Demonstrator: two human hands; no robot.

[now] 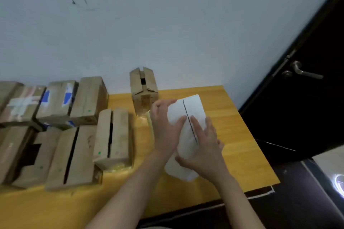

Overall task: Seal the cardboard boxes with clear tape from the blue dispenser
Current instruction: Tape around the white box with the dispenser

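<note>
we have both hands on a white box lying on the right part of the yellow table, its two top flaps meeting along a dark seam. our left hand grips the box's left side, fingers curled over the edge and thumb laid toward the seam. our right hand lies flat, straight fingers pressing the right flap down.

we judge the box light, stiff at its edges but springy across the flaps, which would likely lift if released. so pressure belongs close to the seam on both sides, and the side walls are the place to hold for any turning. its white face looks smooth and might slide on the tabletop, so one hand should steady it while tape goes on.

the brown ones to the left look much alike. the nearest brown box shows a gaping seam, the upright box by the wall stands on end with flaps parted, and the taped boxes carry strips and blue patches.

the blue dispenser is nowhere in view. we see no clear tape on the white box, though the blur would hide a thin strip. our hands cover its middle and near end, and its contents are hidden. something pale and crinkled lies beside our left hand, too blurred to name. the leftmost boxes are cut off by the frame.
</note>
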